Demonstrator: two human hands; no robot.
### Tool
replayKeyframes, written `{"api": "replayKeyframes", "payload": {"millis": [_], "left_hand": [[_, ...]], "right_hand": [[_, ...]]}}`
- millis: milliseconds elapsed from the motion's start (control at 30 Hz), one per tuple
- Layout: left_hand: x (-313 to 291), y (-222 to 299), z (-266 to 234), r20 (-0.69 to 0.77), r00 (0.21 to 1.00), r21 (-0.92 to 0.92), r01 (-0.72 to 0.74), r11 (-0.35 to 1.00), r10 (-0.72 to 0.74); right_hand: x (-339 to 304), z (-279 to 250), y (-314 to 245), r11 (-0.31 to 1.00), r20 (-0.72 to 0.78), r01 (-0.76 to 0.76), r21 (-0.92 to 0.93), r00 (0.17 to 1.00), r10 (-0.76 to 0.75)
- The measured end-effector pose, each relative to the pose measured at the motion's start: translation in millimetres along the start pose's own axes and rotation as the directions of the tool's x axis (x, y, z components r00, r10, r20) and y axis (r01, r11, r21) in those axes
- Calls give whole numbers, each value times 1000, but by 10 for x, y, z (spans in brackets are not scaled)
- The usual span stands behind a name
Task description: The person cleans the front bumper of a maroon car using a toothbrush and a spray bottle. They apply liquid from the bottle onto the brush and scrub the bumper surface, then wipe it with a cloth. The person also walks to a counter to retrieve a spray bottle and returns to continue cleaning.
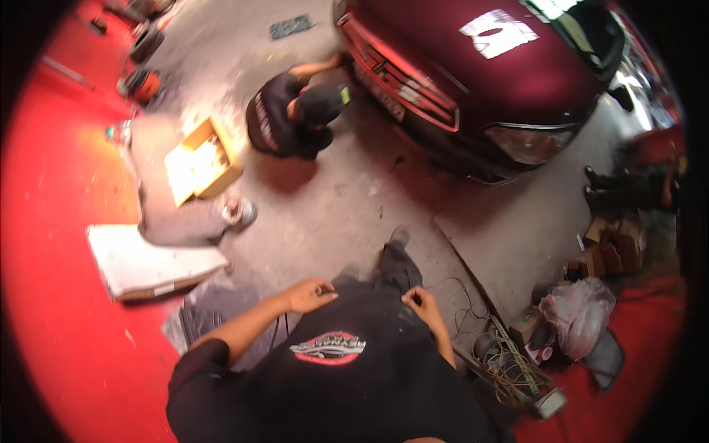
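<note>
Seen from the head view, the person stands on a grey concrete floor [347,214] with both hands drawn in at the waist of a black shirt [347,376]. The left hand [310,295] rests against the front of the shirt with its fingers curled loosely; its grip is narrow, and whether it pinches the thin dark cord that hangs just below it cannot be told. The right hand [421,301] sits at the shirt's other side, thumb and fingertips pressed together on the cloth or on something too small to make out. Beyond the shirt, toward the top of the view, a co-worker [295,114] in dark clothes crouches at the front bumper of a maroon car [473,66], one arm reaching to the grille. Left of the co-worker lies an open cardboard box [203,162], and nearer the shirt a flat white board [151,262] lies where the red floor paint meets the concrete. Right of the shirt sit a tangle of wires [509,362] and a plastic bag [580,310]. As a judgement, work on the car belongs to the co-worker; the person's own hands hold no tool, so any work of theirs looks not yet begun.
</note>
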State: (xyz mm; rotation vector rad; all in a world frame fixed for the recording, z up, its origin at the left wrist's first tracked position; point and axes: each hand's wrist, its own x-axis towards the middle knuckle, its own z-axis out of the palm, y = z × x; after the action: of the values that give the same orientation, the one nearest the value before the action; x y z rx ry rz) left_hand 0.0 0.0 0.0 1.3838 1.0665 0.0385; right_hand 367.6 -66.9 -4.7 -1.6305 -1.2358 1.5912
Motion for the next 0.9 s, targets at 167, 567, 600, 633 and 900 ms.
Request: {"api": "replayKeyframes", "payload": {"millis": [167,567,600,633,900], "left_hand": [[-508,-109,72,-102,913,-260,359,896,-396],[-947,564,1731,-591,541,-370,477,797,-598],[-1009,320,1991,-602,501,-480,396,783,-622],[-1060,-128,2356,-614,453,-577,300,759,-646],[-63,368,839,-456,683,-506,329,798,-571]], "right_hand": [[1097,-153,-239,989,397,-16,-145,915,73],[1889,-234,-841,905,790,371,-209,609,-67],[1931,-179,-809,877,792,408,-255,609,-54],[1990,-125,-807,860,819,432,-272,573,-29],[2249,-104,-938,863,694,289,-414,713,95]]}}
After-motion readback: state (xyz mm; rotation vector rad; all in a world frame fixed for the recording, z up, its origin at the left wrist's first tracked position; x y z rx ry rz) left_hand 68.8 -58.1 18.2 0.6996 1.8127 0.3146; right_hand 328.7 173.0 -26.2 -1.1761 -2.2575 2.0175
